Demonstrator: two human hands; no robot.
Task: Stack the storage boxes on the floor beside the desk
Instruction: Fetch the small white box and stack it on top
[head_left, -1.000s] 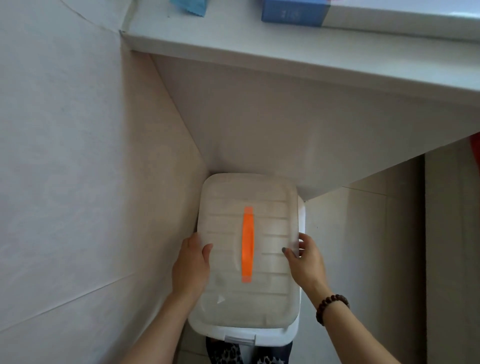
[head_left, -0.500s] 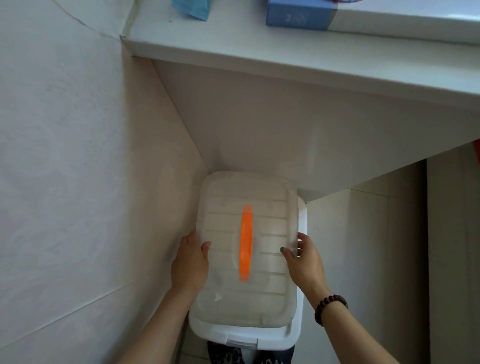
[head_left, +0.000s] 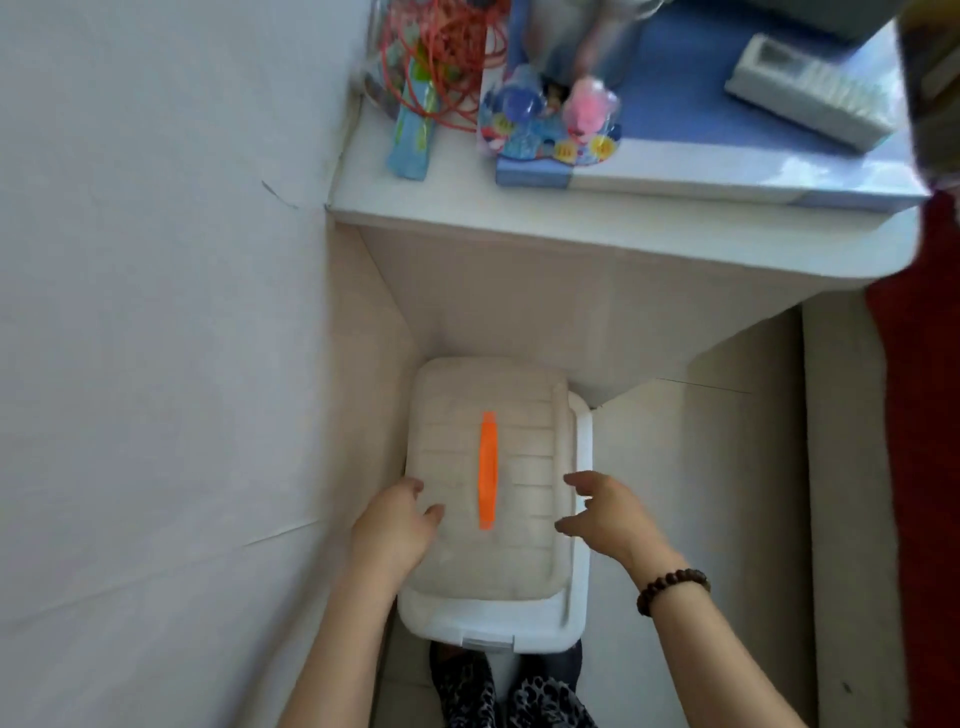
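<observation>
**Leaving the top box off-centre could undo the stack**

The upper storage box (head_left: 519, 551), with its pale ribbed lid and orange handle (head_left: 488, 467), sits on the lower storage box (head_left: 571, 621) on the floor, in the narrow gap between the wall (head_left: 156, 312) and the side panel of the worktop (head_left: 623, 234). It lies towards the wall and the far end, so the lower box's white rim shows along the right and near sides.

The left hand (head_left: 395, 525) lies at the lid's left edge with loosely bent fingers and the thumb on the lid. Blur hides how firmly it presses, but it grips nothing. The right hand (head_left: 608, 514) hovers over the right edge, fingers spread and empty.

If the top box's base is not seated in the lower lid, it will probably rock or slide towards the wall. A nudge from either hand could push it further askew, and in this tight gap it would wedge awkwardly.
</observation>
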